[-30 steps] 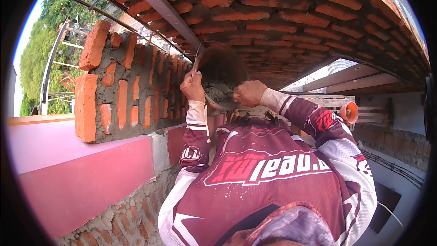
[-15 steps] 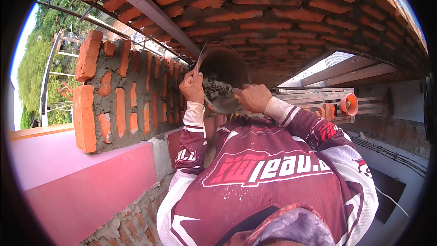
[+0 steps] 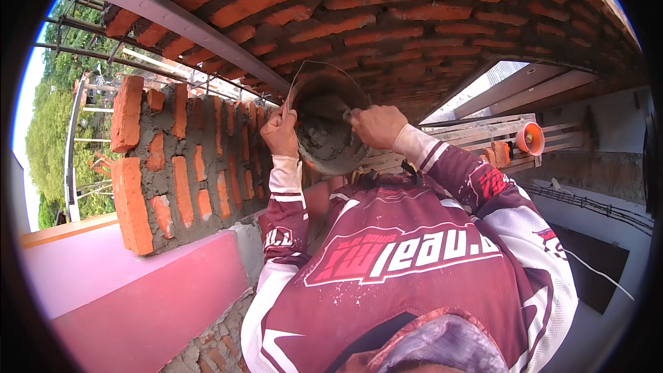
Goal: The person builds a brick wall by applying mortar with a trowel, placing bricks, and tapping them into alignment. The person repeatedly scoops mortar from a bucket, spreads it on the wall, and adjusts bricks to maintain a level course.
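Note:
A round bucket (image 3: 319, 84) with a thin wire handle is tilted in front of me, its mouth toward me. Wet grey mortar (image 3: 323, 135) lies inside it. My left hand (image 3: 280, 134) is closed on the left side of the bucket's rim. At the opposite side, my right hand (image 3: 380, 126) is closed round the short handle of what looks like a trowel (image 3: 347, 115), which reaches into the bucket. Its blade is hidden or blurred against the mortar.
A brick wall (image 3: 345, 26) rises ahead, with a metal beam (image 3: 183, 22) slanting along it. A second brick wall (image 3: 181, 166) with fresh mortar stands left. An orange bucket (image 3: 530, 139) and loose bricks (image 3: 497, 155) rest on wooden planks (image 3: 469, 139) at the right.
My view has shifted slightly. The right hand has moved up and left along the bucket with the tool, and the mortar inside looks spread differently. My left hand keeps its grip on the rim.

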Demonstrator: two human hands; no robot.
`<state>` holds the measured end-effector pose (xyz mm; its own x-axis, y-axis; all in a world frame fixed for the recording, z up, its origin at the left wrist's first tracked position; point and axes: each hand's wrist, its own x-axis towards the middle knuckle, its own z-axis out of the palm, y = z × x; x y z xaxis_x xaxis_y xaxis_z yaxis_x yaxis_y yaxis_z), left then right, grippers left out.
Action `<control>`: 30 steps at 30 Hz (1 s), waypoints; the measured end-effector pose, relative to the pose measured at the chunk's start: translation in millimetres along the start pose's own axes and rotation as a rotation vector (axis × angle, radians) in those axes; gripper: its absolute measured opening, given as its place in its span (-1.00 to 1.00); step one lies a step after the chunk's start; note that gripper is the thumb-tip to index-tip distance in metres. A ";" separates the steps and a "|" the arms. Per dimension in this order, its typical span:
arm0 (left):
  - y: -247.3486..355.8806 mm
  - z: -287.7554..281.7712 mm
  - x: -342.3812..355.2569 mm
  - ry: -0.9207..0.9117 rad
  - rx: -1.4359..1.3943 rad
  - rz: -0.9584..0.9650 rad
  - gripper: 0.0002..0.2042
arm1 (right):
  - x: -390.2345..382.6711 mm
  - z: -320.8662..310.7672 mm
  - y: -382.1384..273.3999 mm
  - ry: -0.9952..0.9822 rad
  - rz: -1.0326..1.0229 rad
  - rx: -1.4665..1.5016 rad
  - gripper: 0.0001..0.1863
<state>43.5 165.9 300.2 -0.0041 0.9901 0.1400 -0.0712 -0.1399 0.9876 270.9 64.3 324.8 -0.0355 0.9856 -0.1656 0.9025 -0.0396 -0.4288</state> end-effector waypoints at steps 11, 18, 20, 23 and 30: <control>2.4 -4.4 8.9 -0.052 -0.031 -0.001 -0.71 | 7.0 -1.7 -12.4 -0.011 -0.207 -0.055 -0.67; -5.0 -7.4 19.9 -0.011 0.005 -0.039 -0.58 | 34.4 -55.9 -31.8 0.219 -0.334 -0.547 -0.77; 0.4 -5.6 19.9 -0.055 0.098 -0.013 -0.57 | 30.3 -59.2 -43.7 0.502 -0.381 -0.735 -0.79; 9.9 4.2 27.3 -0.047 0.007 -0.034 -0.57 | 13.2 -46.5 -47.6 0.114 -0.779 -0.812 -0.77; 14.7 21.7 13.2 -0.005 0.114 0.107 -0.57 | 47.0 -26.1 22.1 0.187 -0.209 -0.308 -0.77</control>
<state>64.1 176.8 318.1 -0.0005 0.9695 0.2453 0.0426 -0.2450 0.9686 300.4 114.1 330.7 -0.1783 0.9813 0.0727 0.9715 0.1873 -0.1456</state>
